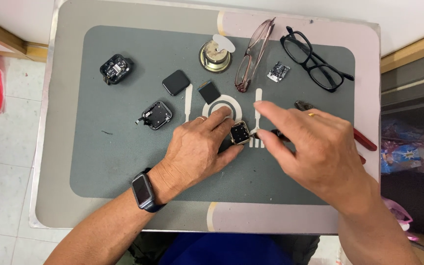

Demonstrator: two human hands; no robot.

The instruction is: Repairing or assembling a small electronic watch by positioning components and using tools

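My left hand point(199, 147) rests on the grey mat point(114, 162) and pinches a small square gold-rimmed watch case point(240, 132) between thumb and forefinger. My right hand point(310, 147) hovers just right of it, gripping a thin dark tool point(271, 134) whose tip touches the case's right edge. A dark watch sits on my left wrist.
On the mat lie an opened silver watch case point(156, 115), a black square screen point(175, 82), a small dark module point(209, 92), a black watch body point(116, 68), a round speaker point(215, 55), a small circuit part point(278, 71), two pairs of glasses point(252, 54) point(314, 60), and red-handled pliers point(361, 137).
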